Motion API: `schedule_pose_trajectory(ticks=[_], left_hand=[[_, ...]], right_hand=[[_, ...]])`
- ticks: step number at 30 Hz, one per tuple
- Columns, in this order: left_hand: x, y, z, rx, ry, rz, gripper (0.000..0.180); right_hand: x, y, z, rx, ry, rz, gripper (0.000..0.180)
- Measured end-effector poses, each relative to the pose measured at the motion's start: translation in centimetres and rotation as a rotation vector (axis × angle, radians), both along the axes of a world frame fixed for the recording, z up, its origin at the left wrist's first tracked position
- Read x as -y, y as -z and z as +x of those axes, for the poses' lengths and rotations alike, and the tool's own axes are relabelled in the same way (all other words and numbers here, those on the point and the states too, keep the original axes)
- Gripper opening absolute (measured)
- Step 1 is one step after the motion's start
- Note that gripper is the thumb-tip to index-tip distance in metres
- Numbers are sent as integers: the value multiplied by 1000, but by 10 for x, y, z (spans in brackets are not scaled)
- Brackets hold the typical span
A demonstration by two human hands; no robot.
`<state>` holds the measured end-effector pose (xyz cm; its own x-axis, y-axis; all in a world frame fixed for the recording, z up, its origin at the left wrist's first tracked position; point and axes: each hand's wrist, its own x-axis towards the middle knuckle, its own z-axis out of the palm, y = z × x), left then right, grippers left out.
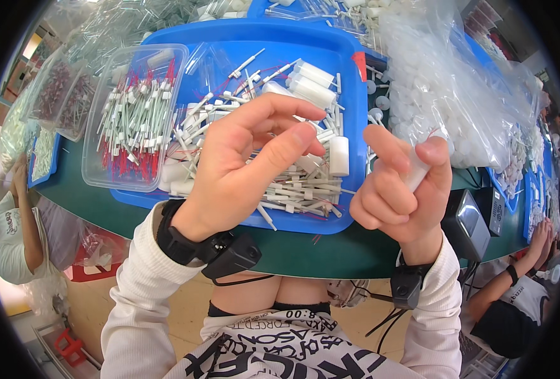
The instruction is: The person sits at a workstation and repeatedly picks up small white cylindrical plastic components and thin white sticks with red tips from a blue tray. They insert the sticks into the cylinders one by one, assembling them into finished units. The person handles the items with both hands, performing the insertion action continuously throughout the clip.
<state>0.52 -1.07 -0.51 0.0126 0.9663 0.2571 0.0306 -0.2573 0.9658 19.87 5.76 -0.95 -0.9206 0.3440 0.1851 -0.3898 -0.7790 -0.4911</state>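
Above blue tray [349, 95], right hand [400, 189] grips white plastic tube [417, 172]; left hand [242, 164] pinches thumb to fingers, contents unclear. Risk: tube slipping from fingertips, dropping among loose parts [292, 183] below.

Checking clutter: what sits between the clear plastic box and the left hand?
Head view: loose white pins with red wires on the blue tray, between the clear plastic box and left hand.

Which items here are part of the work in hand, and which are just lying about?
In use: left hand, right hand holding a white tube, blue tray of white sticks.

Lying about: clear box, plastic bag, grey device.
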Motion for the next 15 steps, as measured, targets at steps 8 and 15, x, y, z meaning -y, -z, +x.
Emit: schedule_pose_trajectory(ticks=[8, 15], left_hand=[[-1, 0, 0, -13, 11, -1, 31], [-2, 5, -3, 64, 10, 36, 25]], right_hand=[[1, 11, -3, -152, -38, -6, 51], [8, -9, -9, 282, 148, 332, 74]])
